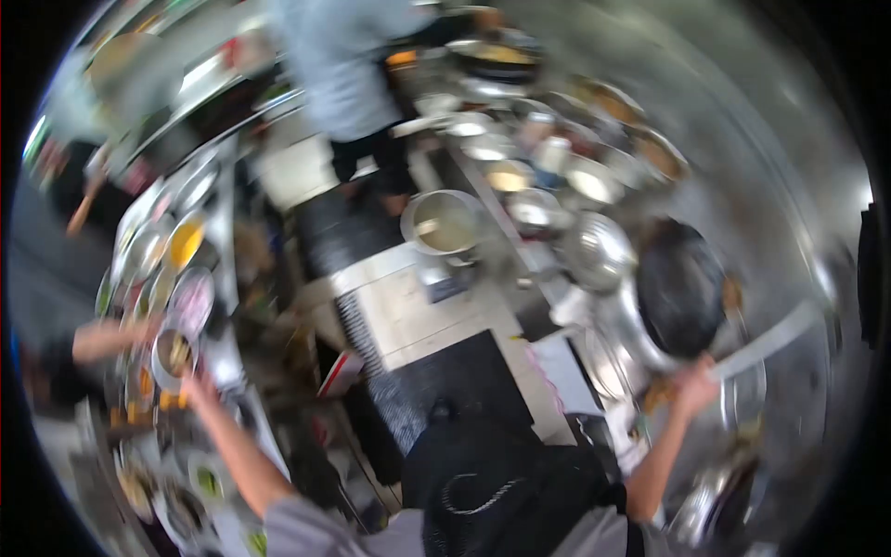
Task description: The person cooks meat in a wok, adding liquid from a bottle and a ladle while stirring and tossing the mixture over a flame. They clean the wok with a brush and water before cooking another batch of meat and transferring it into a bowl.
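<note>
My left hand [198, 388] is stretched out to the counter on the left, its fingers closed at the near rim of a small metal bowl [163, 373] with brownish pieces of food in it. Across that bowl, another person's hand [137, 334] reaches to its far side. On the right, my right hand [694, 390] is closed right at the lower edge of a black wok [682, 288]. A long pale bar [770, 342] runs from beside this hand up to the right; motion blur hides what the fingers hold.
A person [339, 74] stands ahead at the stove, near another wok [497, 63]. A large pot [444, 223] sits low in the aisle. Bowls crowd both sides, including a metal colander [597, 249] and a bowl of yellow liquid [187, 241]. Black mats [455, 381] lie underfoot.
</note>
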{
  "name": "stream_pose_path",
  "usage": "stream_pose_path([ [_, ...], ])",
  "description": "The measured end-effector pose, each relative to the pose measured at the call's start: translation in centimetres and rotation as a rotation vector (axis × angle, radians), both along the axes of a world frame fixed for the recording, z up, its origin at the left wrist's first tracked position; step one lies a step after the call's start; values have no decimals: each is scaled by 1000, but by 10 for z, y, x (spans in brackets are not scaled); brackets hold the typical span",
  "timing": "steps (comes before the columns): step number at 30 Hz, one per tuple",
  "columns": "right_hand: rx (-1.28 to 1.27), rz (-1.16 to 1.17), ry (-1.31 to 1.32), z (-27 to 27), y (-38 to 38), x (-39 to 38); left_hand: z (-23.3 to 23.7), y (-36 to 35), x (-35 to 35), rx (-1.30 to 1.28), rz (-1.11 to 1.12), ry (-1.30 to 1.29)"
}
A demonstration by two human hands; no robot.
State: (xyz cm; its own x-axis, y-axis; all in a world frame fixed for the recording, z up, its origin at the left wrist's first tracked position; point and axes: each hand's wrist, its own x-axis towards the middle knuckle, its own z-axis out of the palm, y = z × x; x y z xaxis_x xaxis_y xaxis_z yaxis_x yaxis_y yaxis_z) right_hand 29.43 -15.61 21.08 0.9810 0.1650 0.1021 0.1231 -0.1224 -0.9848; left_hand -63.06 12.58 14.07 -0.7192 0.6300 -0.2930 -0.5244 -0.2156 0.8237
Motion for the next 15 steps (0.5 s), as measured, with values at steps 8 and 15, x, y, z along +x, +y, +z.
stream_pose_path([
  [8,-25,341,-13,77,174,-15,52,-50,113,-499,-143,998],
  [15,-465,284,-80,62,390,190,-6,-61,176,-511,-148,969],
])
